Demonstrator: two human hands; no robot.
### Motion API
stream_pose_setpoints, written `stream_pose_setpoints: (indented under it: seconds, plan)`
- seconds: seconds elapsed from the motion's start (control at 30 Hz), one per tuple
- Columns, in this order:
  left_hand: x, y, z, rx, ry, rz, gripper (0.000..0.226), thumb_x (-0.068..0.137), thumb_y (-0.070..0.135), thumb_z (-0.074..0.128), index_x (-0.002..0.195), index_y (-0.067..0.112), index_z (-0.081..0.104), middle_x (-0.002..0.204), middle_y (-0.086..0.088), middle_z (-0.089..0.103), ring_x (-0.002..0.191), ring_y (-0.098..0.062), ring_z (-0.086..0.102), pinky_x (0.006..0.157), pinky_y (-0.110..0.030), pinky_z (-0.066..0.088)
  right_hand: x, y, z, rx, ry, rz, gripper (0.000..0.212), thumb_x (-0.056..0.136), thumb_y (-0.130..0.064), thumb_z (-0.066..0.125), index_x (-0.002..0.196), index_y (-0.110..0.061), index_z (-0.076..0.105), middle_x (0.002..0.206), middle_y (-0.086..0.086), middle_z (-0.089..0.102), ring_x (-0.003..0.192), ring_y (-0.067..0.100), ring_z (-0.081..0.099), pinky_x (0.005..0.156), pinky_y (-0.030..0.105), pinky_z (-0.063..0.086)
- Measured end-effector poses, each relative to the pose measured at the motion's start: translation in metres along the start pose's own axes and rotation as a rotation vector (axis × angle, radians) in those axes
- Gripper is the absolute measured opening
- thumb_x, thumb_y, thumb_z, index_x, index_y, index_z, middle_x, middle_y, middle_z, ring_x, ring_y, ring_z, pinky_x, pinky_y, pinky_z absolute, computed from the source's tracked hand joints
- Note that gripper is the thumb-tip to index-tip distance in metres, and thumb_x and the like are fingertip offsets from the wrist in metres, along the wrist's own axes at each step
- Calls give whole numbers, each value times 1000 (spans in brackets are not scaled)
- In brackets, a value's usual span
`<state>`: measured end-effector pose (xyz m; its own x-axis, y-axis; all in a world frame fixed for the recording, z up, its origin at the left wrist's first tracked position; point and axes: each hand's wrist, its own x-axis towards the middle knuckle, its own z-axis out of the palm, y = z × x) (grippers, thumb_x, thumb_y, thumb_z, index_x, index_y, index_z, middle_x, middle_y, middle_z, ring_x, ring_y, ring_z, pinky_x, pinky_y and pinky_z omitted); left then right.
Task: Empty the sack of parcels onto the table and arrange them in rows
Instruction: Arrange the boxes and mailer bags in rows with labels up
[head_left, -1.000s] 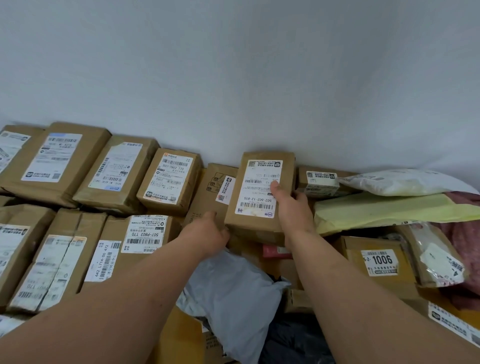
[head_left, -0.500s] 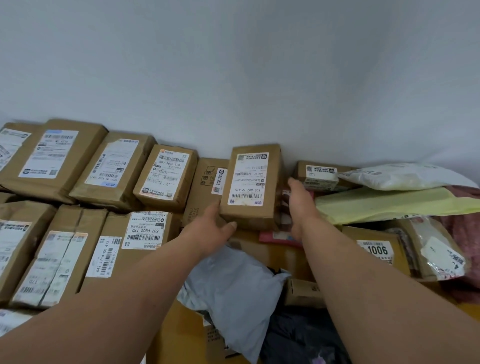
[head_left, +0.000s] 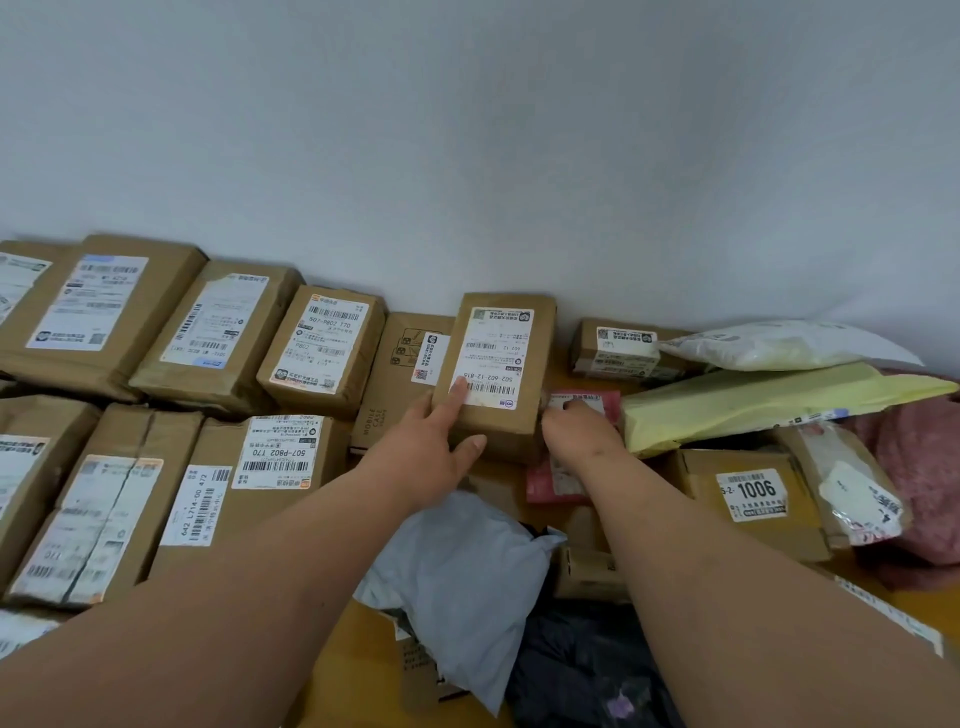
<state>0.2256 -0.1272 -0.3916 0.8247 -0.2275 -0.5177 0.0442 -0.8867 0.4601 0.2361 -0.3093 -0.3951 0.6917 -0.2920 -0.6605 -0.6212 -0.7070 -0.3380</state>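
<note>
Left hand (head_left: 434, 441) spread against the brown parcel (head_left: 496, 374), forefinger on its label, thumb along the near face. Parcel in the back row by the wall (atop a flatter box (head_left: 397, 384)). Right hand (head_left: 579, 428) just beside it over a pink packet (head_left: 571, 467), fingers curled, possibly pinching it.

Single head view, forward and down, near the parcels (head_left: 496, 374).

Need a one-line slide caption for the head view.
Left hand steadies a brown parcel at the wall end of the back row while right hand reaches a pink packet.
</note>
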Motion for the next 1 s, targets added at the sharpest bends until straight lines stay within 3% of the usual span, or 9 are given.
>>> stream_pose_setpoints:
  seconds: [0.2,0.37,0.43,0.53,0.6,0.67,0.73,0.83,1.0]
  plan:
    - [-4,-2,-1,-78,32,-26,82,97,48,50,155,40,-7,164,2,10,144,-27,28,111,-39,34,2,0,8,42,-13,35,62,103,-46,9,144,-13,42,142,20,46,131,39,39,110,46,32]
    - [-9,0,-1,-120,85,18,79,97,43,53,158,30,5,160,-1,21,127,-18,44,106,-30,36,7,2,11,262,38,254,86,92,-67,34,153,-7,23,153,15,29,137,34,34,112,39,32]
    - [-10,1,-1,-171,106,14,76,97,40,54,158,28,11,157,-1,28,127,-18,47,107,-31,38,6,-2,9,194,8,245,76,96,-60,33,150,-7,31,153,17,30,135,33,36,109,37,32]
    - [-14,3,-1,-231,119,15,71,97,34,55,157,28,16,154,1,33,130,-19,46,109,-31,38,14,-1,10,2,-46,196,49,97,-28,31,141,-11,45,149,20,37,134,37,37,111,41,33]
    - [-16,4,-1,-257,120,12,69,98,31,54,157,27,18,151,1,36,123,-15,49,102,-26,38,13,-4,7,98,-29,182,45,97,-16,31,138,-9,48,145,19,43,134,37,39,112,45,33]
    - [-18,6,-2,-274,120,6,68,98,29,54,157,26,18,150,0,38,118,-14,50,99,-24,38,6,-8,4,290,7,128,41,99,-25,32,130,-10,55,136,17,53,127,34,47,109,46,36]
    - [-19,9,-4,-313,111,-7,66,99,26,53,156,27,20,146,1,42,107,-11,51,95,-23,39,-2,-9,4,553,77,44,55,93,-53,31,120,-15,61,125,12,61,116,30,54,104,47,41]
    - [-22,10,-6,-437,117,-24,63,100,17,52,154,30,24,128,9,50,88,0,51,90,-23,42,-10,-6,9,590,19,-69,60,92,-62,40,130,-17,53,129,4,58,117,27,53,99,40,41]
    - [-25,-6,-13,-444,195,-60,60,99,10,48,154,26,29,153,-2,40,126,-18,50,105,-37,46,-12,-1,13,559,141,-46,62,98,-44,49,148,-11,32,143,9,47,130,31,45,103,40,38]
